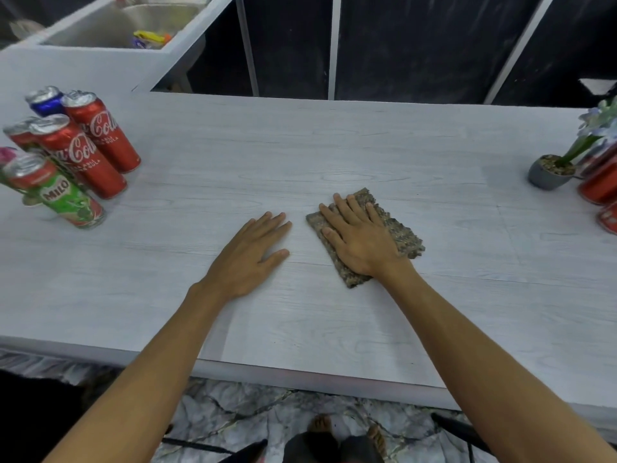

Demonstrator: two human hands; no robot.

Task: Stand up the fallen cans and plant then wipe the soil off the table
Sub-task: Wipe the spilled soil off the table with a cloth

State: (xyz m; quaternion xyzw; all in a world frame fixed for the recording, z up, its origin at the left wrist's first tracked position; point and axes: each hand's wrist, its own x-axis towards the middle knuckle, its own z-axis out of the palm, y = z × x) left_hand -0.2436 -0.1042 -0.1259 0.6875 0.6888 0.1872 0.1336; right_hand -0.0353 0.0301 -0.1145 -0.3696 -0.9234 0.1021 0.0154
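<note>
Fingers [350,208] of our right hand [359,238] lie spread flat on the cloth [400,235], its long axis running near-left to far-right on the table [334,145]; our left hand [248,255] rests open, empty, just left

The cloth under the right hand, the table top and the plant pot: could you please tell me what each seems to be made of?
The cloth: coarse, nubbly woven or terry fabric, mottled brown-grey, matte. The table top: probably laminate, pale grey printed wood grain with a smooth, faintly sheened face and visible panel seams. The plant pot: smooth grey, matte, perhaps plastic or ceramic; topped with pebbles.
</note>
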